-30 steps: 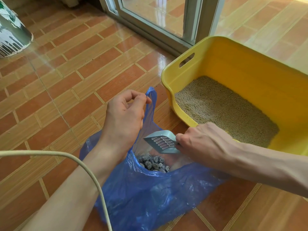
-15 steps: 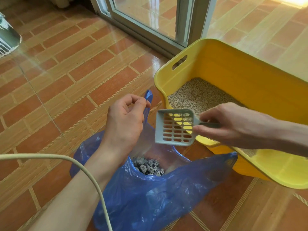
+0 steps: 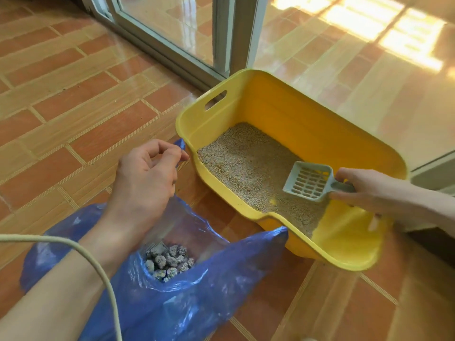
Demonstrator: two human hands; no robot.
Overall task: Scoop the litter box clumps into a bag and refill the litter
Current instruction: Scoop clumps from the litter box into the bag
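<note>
A yellow litter box (image 3: 290, 112) sits on the tiled floor, with beige litter (image 3: 248, 166) covering its bottom. My right hand (image 3: 364, 188) grips the handle of a pale grey slotted scoop (image 3: 307, 180), which hangs empty over the litter at the box's right side. To the left of the box lies a blue plastic bag (image 3: 197, 291). My left hand (image 3: 145, 178) pinches its upper edge and holds the mouth open. Several grey clumps (image 3: 167, 262) lie at the bottom of the bag.
A sliding glass door with a pale frame (image 3: 221, 45) stands just behind the box. A cream cord (image 3: 98, 267) crosses my left forearm in the near left. Orange floor tiles (image 3: 73, 94) spread to the left.
My right hand has carried the scoop from over the bag's mouth to the right, to above the litter in the box. My left hand still holds the bag's edge.
</note>
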